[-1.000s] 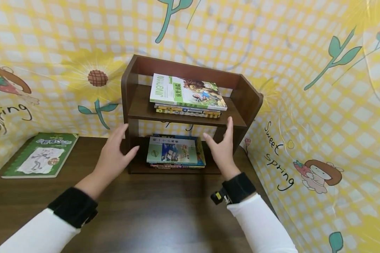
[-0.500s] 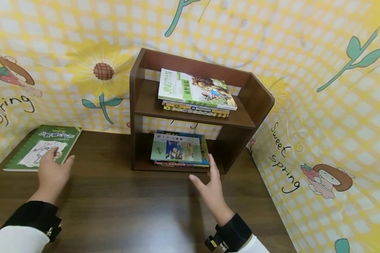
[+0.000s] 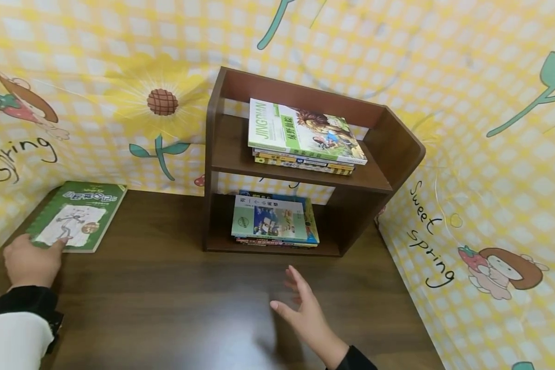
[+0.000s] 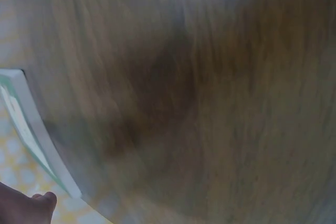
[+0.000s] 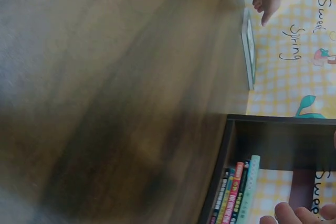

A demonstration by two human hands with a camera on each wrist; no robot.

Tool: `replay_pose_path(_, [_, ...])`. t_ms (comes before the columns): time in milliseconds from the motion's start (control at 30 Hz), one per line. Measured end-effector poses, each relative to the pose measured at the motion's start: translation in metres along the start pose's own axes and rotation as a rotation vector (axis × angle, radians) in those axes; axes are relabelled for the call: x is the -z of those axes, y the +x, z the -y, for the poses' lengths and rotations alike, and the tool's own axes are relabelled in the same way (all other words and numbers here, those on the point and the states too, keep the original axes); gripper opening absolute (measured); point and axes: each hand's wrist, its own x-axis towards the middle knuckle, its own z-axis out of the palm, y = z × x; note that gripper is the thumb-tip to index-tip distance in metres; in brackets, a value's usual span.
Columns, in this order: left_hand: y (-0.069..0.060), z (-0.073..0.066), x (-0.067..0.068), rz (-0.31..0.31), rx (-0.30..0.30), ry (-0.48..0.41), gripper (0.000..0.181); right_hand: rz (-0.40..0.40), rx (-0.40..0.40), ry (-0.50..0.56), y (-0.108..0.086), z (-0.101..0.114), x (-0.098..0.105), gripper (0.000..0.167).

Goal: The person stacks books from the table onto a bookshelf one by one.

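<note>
A green book [image 3: 80, 221] with a cartoon cover lies flat on the desk at the left. My left hand [image 3: 32, 262] is at its near left corner, the thumb tip over the front edge and the other fingertips hidden in the head view. In the left wrist view the thumb [image 4: 48, 203] shows close to the white-edged book [image 4: 39, 129], with a small gap between them. My right hand [image 3: 307, 316] hovers over the desk before the bookshelf, thumb and fingers spread, holding nothing.
A brown two-tier bookshelf [image 3: 400, 146] stands on the dark wooden desk [image 3: 166, 293]. Books in a stack [image 3: 310, 131] lie on its upper shelf, and another stack [image 3: 270, 218] lies below. Yellow checked cloth [image 3: 481, 195] covers the walls behind and to the right.
My left hand has moved from the bookshelf's left side leftward and down to the green book. The right hand has drawn back from the shelf toward me. The head view has shifted left.
</note>
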Motion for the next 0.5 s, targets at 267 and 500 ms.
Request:
replay_pose_path(267, [0.026, 0.01, -0.003, 0.014, 0.048, 0.135, 0.094, 0.03, -0.043, 0.013, -0.006, -0.005, -0.002, 0.077])
replay_pose_path(500, [0.04, 0.016, -0.016, 0.087, 0.064, 0.192, 0.113, 0.042, -0.09, 0.041, -0.01, -0.006, 0.002, 0.077])
